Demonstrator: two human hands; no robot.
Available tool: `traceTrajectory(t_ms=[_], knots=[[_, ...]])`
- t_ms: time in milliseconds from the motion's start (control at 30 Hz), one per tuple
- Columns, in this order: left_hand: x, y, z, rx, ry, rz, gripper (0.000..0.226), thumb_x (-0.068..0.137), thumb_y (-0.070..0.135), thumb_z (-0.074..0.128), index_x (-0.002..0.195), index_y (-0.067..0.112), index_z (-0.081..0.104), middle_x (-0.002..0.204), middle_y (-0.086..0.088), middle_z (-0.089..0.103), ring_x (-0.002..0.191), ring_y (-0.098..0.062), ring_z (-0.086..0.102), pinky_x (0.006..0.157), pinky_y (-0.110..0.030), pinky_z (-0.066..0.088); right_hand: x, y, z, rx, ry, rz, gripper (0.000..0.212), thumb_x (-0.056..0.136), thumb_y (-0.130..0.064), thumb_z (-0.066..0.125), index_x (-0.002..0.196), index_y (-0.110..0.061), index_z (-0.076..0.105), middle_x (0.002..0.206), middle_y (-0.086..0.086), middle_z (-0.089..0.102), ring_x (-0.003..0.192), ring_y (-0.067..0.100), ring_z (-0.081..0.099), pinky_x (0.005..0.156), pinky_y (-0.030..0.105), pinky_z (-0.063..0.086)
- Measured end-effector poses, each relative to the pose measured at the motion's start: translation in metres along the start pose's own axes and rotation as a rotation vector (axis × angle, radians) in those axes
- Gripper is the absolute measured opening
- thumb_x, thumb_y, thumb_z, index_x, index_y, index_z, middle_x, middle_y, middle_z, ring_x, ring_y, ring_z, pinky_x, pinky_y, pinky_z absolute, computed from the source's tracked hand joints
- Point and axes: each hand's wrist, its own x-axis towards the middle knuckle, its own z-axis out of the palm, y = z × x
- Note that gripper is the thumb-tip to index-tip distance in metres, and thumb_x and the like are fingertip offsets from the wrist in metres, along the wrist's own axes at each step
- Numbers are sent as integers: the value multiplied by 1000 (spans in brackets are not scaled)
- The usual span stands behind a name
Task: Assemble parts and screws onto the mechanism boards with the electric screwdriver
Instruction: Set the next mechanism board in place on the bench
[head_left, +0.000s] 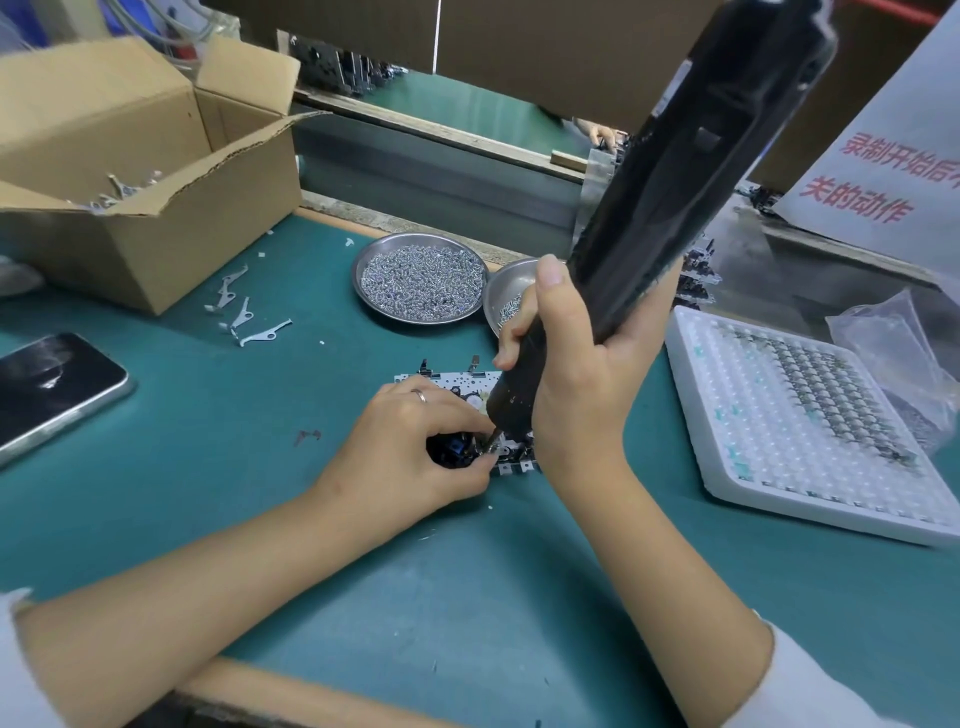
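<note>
Seen from the head camera, the right hand (571, 374) grips the lower barrel of a black electric screwdriver (670, 208), fingers and thumb wrapped round it. The tool leans up and to the right, and its tip comes down on a metal mechanism board (457, 382) lying flat on the green bench mat (218, 467), about the middle of the scene.

The left hand (410, 452) rests on the near left part of that board, its fingers curled round a small dark part with a blue spot (454, 447) and pinching right beside the screwdriver tip. A ring shows on one finger. Much of the board is hidden under the two hands; only its far edge and a few tabs along its near edge show.

Just beyond the board stands a round steel dish of small screws (421, 278). Touching it on the right is a second steel dish (506, 291), partly behind the right hand, with a few screws in it.

To the right lies a white plastic tray (779, 467) with rows of pockets, some holding small metal pieces. Far left sits an open cardboard box (140, 171) with metal levers inside. Several loose metal levers (244, 317) lie on the mat near the box. A phone (47, 389) lies face up at the left edge. At the far right hangs a white sheet with red characters (872, 171).
</note>
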Motion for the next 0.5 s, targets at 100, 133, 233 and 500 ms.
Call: traceTrajectory(t_ms=[100,133,233,500], knots=[[0,1,1,6,8,9,17,63,24,72,77,14,76,73,20,60,78,-18,59,80,-44,48,-1,1,0,-6,-3,1,26,84,-15,60,93,-32,42,52,-1,46,36,16,42,41,22,37],[0,1,1,6,9,7,18,63,24,72,77,15,77,73,20,60,79,-18,59,80,-44,49,-1,1,-1,-10,-4,6,26,85,-13,60,93,-29,42,51,0,45,36,17,42,41,22,37],[-1,1,1,10,12,-7,19,63,24,73,80,18,78,76,18,64,82,-17,61,84,-40,48,3,-2,-5,-3,-7,1,23,86,-8,58,93,-20,39,52,7,45,35,22,42,42,23,38],[-1,2,1,6,-2,-43,21,64,24,73,85,22,78,82,9,72,86,-17,62,91,-36,45,12,7,-14,-46,12,-15,24,88,-6,55,100,-21,40,53,6,46,35,21,42,41,22,37]])
